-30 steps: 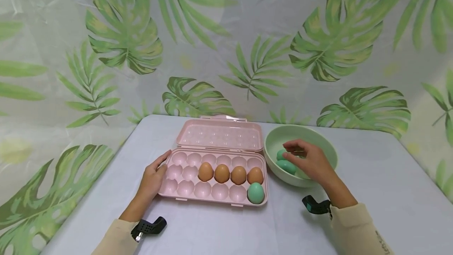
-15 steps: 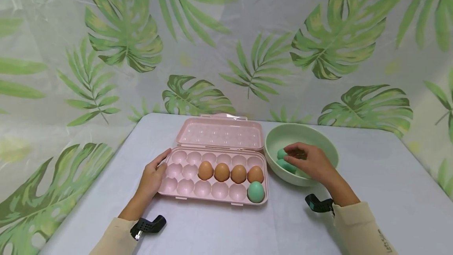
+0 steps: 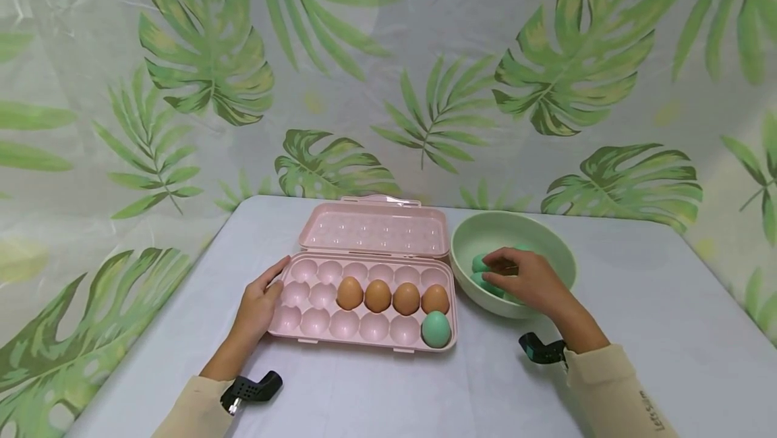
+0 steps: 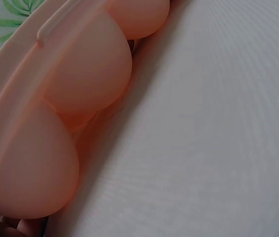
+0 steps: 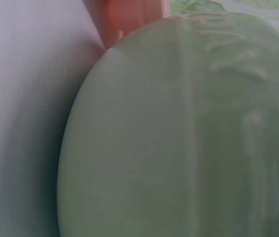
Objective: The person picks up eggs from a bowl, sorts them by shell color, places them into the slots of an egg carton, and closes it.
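A pink plastic egg box (image 3: 340, 341) lies with its lid folded back. Several brown eggs (image 3: 378, 296) stand in its middle row, and one green egg (image 3: 436, 329) fills the front right cup. My left hand (image 3: 257, 303) holds the box by its left end; in the left wrist view its fingers (image 4: 3, 228) show at the end cup. To the right stands a light green bowl (image 3: 555, 252) with green eggs (image 3: 479, 264) inside. My right hand (image 3: 528, 279) reaches into it, fingers bent down among the eggs. I cannot tell whether it grips one.
The box and bowl stand side by side on a white-covered table (image 3: 364, 397). Behind the table hangs a leaf-patterned sheet (image 3: 340, 73). The bowl's wall (image 5: 129, 148) fills most of the right wrist view.
My right hand has moved slightly lower in the bowl, and its fingers have come nearer the eggs. The left hand stays on the box, and the eggs in the box have not moved.
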Demonstrator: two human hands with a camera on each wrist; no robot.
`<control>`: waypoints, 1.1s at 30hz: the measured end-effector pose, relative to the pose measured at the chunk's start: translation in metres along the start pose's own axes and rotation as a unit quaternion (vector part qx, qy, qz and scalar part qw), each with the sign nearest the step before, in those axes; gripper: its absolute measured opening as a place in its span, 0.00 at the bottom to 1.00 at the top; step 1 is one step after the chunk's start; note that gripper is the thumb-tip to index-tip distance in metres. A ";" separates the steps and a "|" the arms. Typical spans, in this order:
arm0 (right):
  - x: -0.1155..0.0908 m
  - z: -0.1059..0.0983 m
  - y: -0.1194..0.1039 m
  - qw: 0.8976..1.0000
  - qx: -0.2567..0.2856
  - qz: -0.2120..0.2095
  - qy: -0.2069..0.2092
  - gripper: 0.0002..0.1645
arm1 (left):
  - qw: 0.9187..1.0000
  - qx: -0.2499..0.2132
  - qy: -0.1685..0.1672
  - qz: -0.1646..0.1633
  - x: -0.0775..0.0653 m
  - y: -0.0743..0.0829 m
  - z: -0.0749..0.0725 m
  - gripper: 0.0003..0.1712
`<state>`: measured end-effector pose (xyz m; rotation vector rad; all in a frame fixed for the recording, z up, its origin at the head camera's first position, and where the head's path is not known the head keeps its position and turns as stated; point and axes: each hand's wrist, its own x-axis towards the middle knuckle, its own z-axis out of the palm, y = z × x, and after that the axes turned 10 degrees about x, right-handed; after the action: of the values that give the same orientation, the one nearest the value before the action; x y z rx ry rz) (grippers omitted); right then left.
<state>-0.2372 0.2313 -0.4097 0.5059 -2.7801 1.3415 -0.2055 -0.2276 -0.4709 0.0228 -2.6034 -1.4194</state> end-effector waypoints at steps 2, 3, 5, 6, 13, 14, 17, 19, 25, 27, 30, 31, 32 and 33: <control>0.000 0.000 0.000 1.000 -0.001 -0.002 0.001 0.18 | 1.000 0.002 0.001 0.001 0.000 0.000 0.000 0.27; 0.000 0.000 0.000 1.000 -0.001 -0.003 0.001 0.18 | 1.000 0.002 0.002 0.001 0.000 0.000 0.000 0.27; 0.000 0.000 -0.001 1.000 -0.003 -0.006 0.002 0.18 | 1.000 0.002 0.004 0.001 0.000 0.000 0.000 0.27; 0.000 0.000 -0.001 1.000 -0.004 -0.008 0.002 0.18 | 1.000 0.002 0.004 0.002 0.000 0.000 0.000 0.27; 0.000 0.001 0.000 1.000 -0.014 -0.013 0.001 0.17 | 1.000 0.002 0.006 -0.001 -0.001 0.001 0.000 0.27; 0.000 0.001 0.000 1.000 -0.016 -0.012 0.000 0.17 | 1.000 0.001 0.006 -0.002 -0.001 0.001 0.000 0.27; 0.000 0.002 0.000 1.000 -0.019 -0.013 -0.004 0.17 | 1.000 0.001 0.005 -0.003 -0.001 0.002 0.000 0.27; 0.000 0.002 0.000 1.000 -0.019 -0.015 -0.006 0.17 | 1.000 0.001 0.004 -0.004 -0.001 0.003 0.000 0.27; 0.000 0.001 0.001 0.999 -0.016 -0.027 -0.017 0.16 | 1.000 0.001 0.006 -0.003 -0.001 0.004 -0.001 0.27; 0.000 0.001 0.001 0.999 -0.015 -0.032 -0.021 0.16 | 1.000 0.002 0.008 -0.003 0.000 0.004 -0.001 0.27; 0.001 0.002 0.002 0.999 -0.017 -0.038 -0.029 0.16 | 1.000 0.003 0.007 -0.005 0.000 0.004 -0.002 0.27; 0.001 0.003 0.003 0.998 -0.018 -0.041 -0.032 0.16 | 1.000 0.002 0.006 -0.006 0.000 0.004 -0.002 0.27; 0.001 0.003 0.003 0.998 -0.020 -0.043 -0.035 0.17 | 1.000 0.002 0.006 -0.006 0.000 0.004 -0.002 0.27; 0.001 0.003 0.003 0.998 -0.022 -0.046 -0.039 0.17 | 1.000 0.001 0.006 -0.006 -0.001 0.003 -0.002 0.27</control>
<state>-0.2388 0.2300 -0.4137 0.6889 -2.8023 1.2671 -0.2043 -0.2270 -0.4673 0.0488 -2.5998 -1.4149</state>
